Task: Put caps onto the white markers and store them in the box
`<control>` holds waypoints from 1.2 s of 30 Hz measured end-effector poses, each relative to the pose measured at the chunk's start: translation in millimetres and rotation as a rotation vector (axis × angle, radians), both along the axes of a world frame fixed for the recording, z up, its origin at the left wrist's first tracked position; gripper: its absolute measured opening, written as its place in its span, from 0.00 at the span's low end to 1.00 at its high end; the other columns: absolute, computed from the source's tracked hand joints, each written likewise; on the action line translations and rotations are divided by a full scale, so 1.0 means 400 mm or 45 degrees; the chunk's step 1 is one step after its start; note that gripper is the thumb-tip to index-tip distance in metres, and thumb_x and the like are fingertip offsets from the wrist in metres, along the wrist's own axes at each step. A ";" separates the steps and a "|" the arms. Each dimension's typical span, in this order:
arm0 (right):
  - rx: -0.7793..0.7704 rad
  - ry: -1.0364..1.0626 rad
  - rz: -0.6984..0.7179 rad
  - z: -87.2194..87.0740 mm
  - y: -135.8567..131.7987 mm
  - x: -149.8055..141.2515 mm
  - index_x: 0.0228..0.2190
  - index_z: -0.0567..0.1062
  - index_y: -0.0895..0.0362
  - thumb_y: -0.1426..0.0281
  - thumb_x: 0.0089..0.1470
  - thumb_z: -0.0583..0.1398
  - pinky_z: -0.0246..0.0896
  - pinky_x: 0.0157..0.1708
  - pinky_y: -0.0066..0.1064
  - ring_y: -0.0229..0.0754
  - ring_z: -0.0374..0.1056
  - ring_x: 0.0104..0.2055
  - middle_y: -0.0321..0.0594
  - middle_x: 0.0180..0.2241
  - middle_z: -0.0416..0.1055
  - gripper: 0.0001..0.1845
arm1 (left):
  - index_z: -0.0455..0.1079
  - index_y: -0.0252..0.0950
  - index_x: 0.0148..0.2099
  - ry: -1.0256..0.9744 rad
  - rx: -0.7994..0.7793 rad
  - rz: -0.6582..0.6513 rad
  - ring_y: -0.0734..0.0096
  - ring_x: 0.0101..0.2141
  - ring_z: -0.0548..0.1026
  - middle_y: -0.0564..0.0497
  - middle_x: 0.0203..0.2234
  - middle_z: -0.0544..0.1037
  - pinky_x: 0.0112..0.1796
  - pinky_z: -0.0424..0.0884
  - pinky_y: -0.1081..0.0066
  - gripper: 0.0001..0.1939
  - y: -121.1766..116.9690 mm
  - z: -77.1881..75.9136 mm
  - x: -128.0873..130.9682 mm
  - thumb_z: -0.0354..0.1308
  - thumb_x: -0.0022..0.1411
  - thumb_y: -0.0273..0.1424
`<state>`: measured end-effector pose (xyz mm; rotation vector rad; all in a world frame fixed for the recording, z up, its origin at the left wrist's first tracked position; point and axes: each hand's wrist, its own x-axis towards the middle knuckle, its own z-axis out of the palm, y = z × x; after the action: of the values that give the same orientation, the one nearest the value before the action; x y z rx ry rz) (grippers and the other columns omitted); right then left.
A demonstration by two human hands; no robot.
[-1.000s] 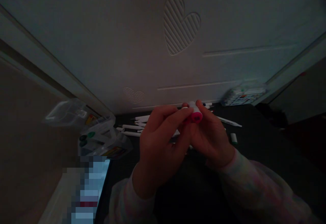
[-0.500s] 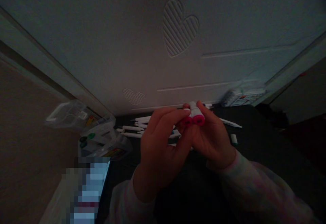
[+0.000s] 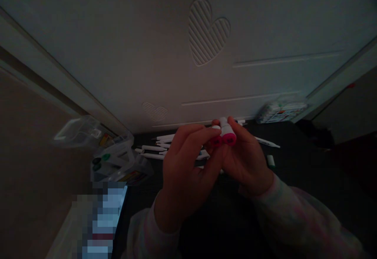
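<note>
Two white markers with pinkish-red ends are held side by side above the table, their coloured ends towards me. My left hand (image 3: 188, 168) is closed on the left marker (image 3: 216, 139), with fingertips over its top. The right marker (image 3: 228, 135) lies in my right hand (image 3: 246, 159), its fingers closed around the far side. Most of the left marker's length is hidden behind my fingers. Several white markers (image 3: 153, 148) lie on the dark table (image 3: 297, 161) behind my hands. A short white cap (image 3: 270, 161) with a dark green end sits right of my right wrist.
An opened clear plastic case (image 3: 118, 165) with green-ended markers inside stands at the left. Nearer me is a lit, pixelated screen (image 3: 108, 216). A clear pack of markers (image 3: 281, 112) rests at the back right, against a white panel (image 3: 165, 55) with embossed hearts.
</note>
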<state>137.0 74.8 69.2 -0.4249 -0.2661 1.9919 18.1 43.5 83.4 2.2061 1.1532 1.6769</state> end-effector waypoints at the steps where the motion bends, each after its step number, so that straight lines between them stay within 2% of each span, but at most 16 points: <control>1: -0.001 -0.002 -0.002 0.000 0.000 -0.001 0.25 0.73 0.56 0.65 0.59 0.50 0.64 0.24 0.22 0.31 0.65 0.22 0.32 0.20 0.70 0.17 | 0.67 0.37 0.41 0.006 -0.002 0.003 0.76 0.36 0.70 0.52 0.35 0.72 0.37 0.70 0.74 0.11 0.000 0.000 0.000 0.60 0.54 0.23; 6: -0.044 -0.023 0.005 0.002 0.000 -0.002 0.25 0.73 0.55 0.61 0.55 0.54 0.64 0.24 0.21 0.30 0.64 0.21 0.30 0.20 0.69 0.15 | 0.67 0.38 0.41 0.020 -0.013 0.016 0.73 0.36 0.71 0.51 0.35 0.72 0.36 0.70 0.72 0.11 -0.001 0.001 0.000 0.60 0.54 0.23; 14: 0.101 -0.144 0.000 -0.004 0.000 0.000 0.24 0.72 0.53 0.61 0.54 0.55 0.64 0.27 0.25 0.32 0.65 0.23 0.30 0.21 0.69 0.13 | 0.67 0.37 0.41 0.021 -0.008 0.024 0.75 0.36 0.71 0.52 0.35 0.73 0.37 0.70 0.73 0.12 0.000 -0.001 -0.002 0.60 0.53 0.23; 21: 0.140 -0.232 -0.075 0.005 0.003 0.007 0.23 0.73 0.53 0.65 0.52 0.58 0.65 0.26 0.23 0.31 0.66 0.24 0.31 0.23 0.72 0.09 | 0.66 0.36 0.42 0.099 -0.049 0.038 0.73 0.36 0.71 0.50 0.37 0.72 0.35 0.71 0.72 0.13 0.003 0.002 -0.003 0.60 0.53 0.23; 25: 0.247 -0.325 -0.090 0.009 0.009 0.014 0.21 0.73 0.55 0.68 0.48 0.61 0.65 0.25 0.21 0.31 0.66 0.23 0.31 0.21 0.70 0.07 | 0.67 0.37 0.41 0.217 -0.093 0.017 0.69 0.38 0.72 0.49 0.38 0.72 0.38 0.71 0.69 0.15 0.010 0.006 -0.009 0.62 0.50 0.25; 28: 0.234 -0.339 -0.119 0.008 0.011 0.017 0.20 0.72 0.56 0.69 0.44 0.63 0.64 0.25 0.20 0.30 0.65 0.23 0.31 0.21 0.70 0.06 | 0.67 0.36 0.41 0.245 -0.153 -0.009 0.69 0.39 0.72 0.48 0.37 0.72 0.39 0.70 0.69 0.14 0.014 0.004 -0.014 0.63 0.50 0.26; 36: 0.357 -0.546 -0.168 0.005 0.010 0.021 0.24 0.71 0.56 0.68 0.43 0.64 0.60 0.23 0.21 0.30 0.63 0.23 0.30 0.23 0.68 0.07 | 0.67 0.36 0.39 0.240 -0.184 0.036 0.68 0.37 0.72 0.49 0.36 0.73 0.38 0.70 0.68 0.11 0.023 -0.007 -0.010 0.61 0.52 0.27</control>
<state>145.3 78.8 71.2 -0.6671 -0.7558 1.6875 14.2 52.8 80.5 2.3050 1.3103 1.3710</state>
